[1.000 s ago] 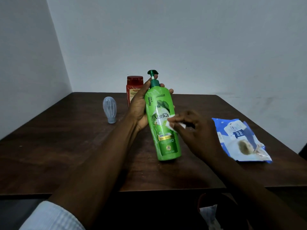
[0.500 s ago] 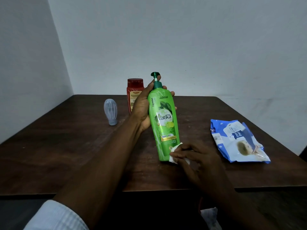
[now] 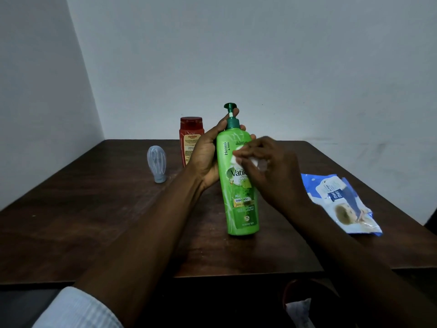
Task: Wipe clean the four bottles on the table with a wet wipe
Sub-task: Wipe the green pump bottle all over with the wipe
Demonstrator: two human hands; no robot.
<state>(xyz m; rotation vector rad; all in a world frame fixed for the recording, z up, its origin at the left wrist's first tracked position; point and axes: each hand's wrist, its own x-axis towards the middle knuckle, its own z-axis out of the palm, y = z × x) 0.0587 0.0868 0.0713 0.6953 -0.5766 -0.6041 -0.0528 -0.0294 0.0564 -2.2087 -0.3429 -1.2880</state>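
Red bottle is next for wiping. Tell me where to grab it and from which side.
Grip the red bottle around its body just under the wide cap, coming from the left. It stands upright at the table's back edge, and the left hand and green bottle cover its right side, so the left face is open.

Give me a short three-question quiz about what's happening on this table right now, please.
1. True or false: the green pump bottle is lying flat on the table.
2. Which hand presses the wet wipe against it? A) left hand B) right hand
3. What stands directly behind the left hand?

Key:
1. False; it is held upright, slightly tilted, its base at the table.
2. B; the left hand grips the bottle's upper body.
3. The red bottle, right of the small grey bottle.
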